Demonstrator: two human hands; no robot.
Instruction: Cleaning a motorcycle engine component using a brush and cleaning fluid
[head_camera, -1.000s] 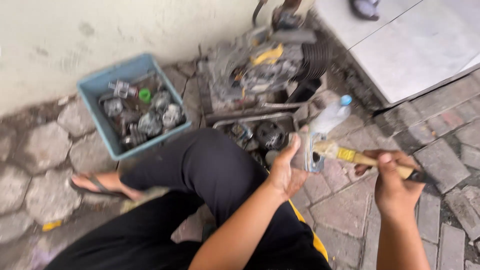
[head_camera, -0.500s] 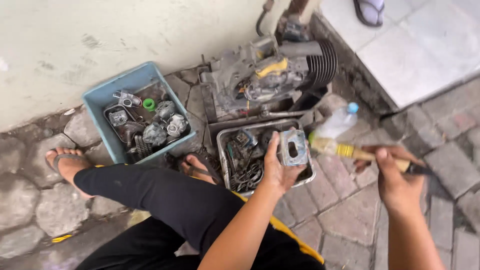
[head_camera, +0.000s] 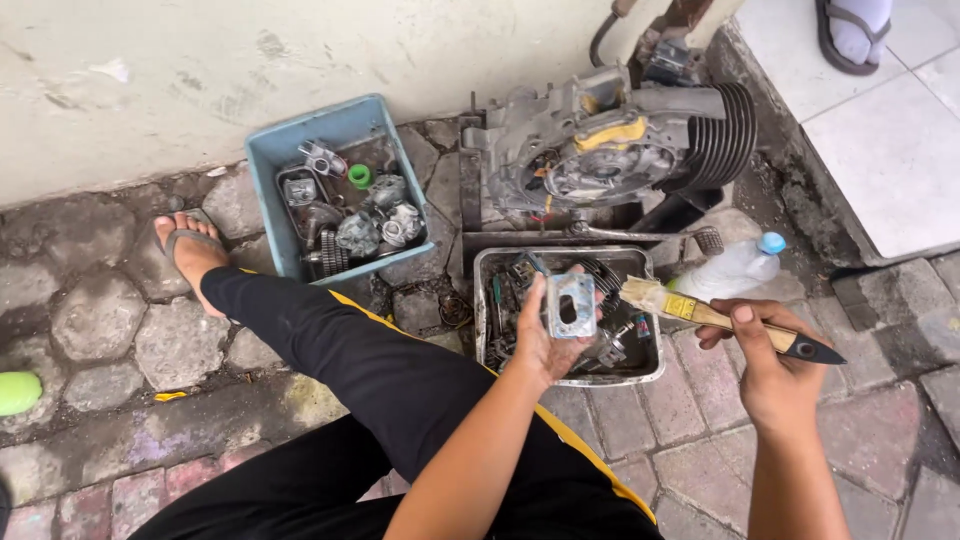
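My left hand (head_camera: 540, 340) holds a small flat metal engine part (head_camera: 572, 305) with a hole in it, upright above a metal tray (head_camera: 655, 372) of dirty parts. My right hand (head_camera: 765, 365) grips a paintbrush (head_camera: 715, 318) with a wooden handle and black tip. Its pale bristles point left, just right of the metal part and close to its edge.
A blue plastic bin (head_camera: 268, 205) of engine parts sits by the wall. A grey engine block (head_camera: 610, 150) with cooling fins stands behind the tray. A plastic bottle (head_camera: 735, 268) with a blue cap lies by the tray. Another person's sandalled foot (head_camera: 850, 30) stands on the tiled step. A green object (head_camera: 18, 392) lies far left.
The view has shifted, so everything sits further right and lower in frame. My left hand brought the metal part over the tray, and the brush stays beside it.
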